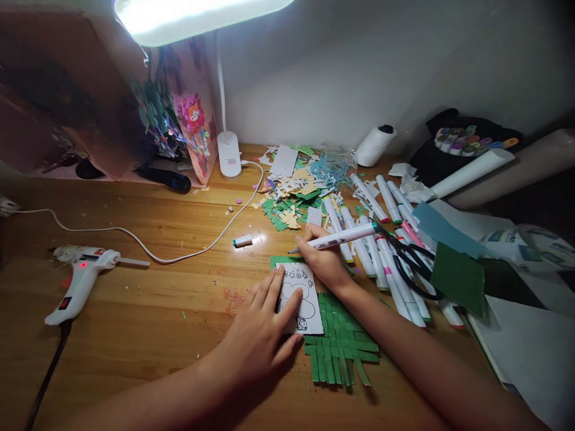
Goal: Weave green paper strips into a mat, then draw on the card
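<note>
My left hand lies flat with its fingers spread over a white paper bearing black line drawings of stars, a rounded shape and small figures. Along the paper's top edge shows a strip of green paper. In my right hand is a white marker with a green end, held like a pen. Its tip is near the upper edge of the green strip; whether it touches, I cannot tell. Under my right forearm and beside the white paper sits a woven mat of green paper strips.
A marker cap lies on the wooden table. Behind are paper scraps; to the right, several markers, black scissors and green sheets. At left rests a glue gun with its red light on. A lamp stands at the back.
</note>
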Demonstrator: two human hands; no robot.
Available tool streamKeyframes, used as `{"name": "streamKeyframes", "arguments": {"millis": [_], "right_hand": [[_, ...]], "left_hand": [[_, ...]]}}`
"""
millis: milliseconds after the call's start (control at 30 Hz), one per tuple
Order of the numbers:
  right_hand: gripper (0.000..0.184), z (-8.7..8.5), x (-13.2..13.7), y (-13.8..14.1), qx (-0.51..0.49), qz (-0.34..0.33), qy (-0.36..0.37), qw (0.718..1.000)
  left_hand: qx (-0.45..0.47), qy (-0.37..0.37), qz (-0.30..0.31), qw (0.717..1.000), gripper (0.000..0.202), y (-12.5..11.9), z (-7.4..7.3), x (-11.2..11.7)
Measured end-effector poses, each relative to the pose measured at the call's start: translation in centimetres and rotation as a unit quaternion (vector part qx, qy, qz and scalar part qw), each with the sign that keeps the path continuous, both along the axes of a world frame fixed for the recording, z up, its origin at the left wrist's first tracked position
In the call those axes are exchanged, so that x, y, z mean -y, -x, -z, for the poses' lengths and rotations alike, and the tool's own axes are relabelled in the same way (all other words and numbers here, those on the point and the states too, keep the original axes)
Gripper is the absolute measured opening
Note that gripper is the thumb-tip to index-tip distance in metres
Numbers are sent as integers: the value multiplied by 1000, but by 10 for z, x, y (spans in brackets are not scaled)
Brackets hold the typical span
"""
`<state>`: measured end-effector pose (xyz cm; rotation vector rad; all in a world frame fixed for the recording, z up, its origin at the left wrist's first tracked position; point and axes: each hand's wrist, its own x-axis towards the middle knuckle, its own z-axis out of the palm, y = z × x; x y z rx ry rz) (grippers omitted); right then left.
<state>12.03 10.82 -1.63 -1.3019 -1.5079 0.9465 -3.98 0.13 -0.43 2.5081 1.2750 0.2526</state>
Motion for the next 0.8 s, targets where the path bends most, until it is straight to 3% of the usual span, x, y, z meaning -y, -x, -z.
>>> {"name": "streamKeyframes", "arguments": {"millis": [133, 367, 600, 800], "right_hand": [[27, -1, 3, 3, 25, -47, 26, 998], [25, -7, 4, 4, 45, -54, 42, 997], [29, -2, 2, -1, 30, -8, -4, 1000], [27, 1, 1, -3, 41, -15, 4, 999]], "left_hand": [[0, 1, 0, 1000, 56, 0, 0, -1], [-4, -6, 1, 1000, 56, 0, 1, 0], [5, -12, -3, 1000, 55, 0, 2, 0], [4, -12, -3, 1000, 55, 0, 1, 1]]}}
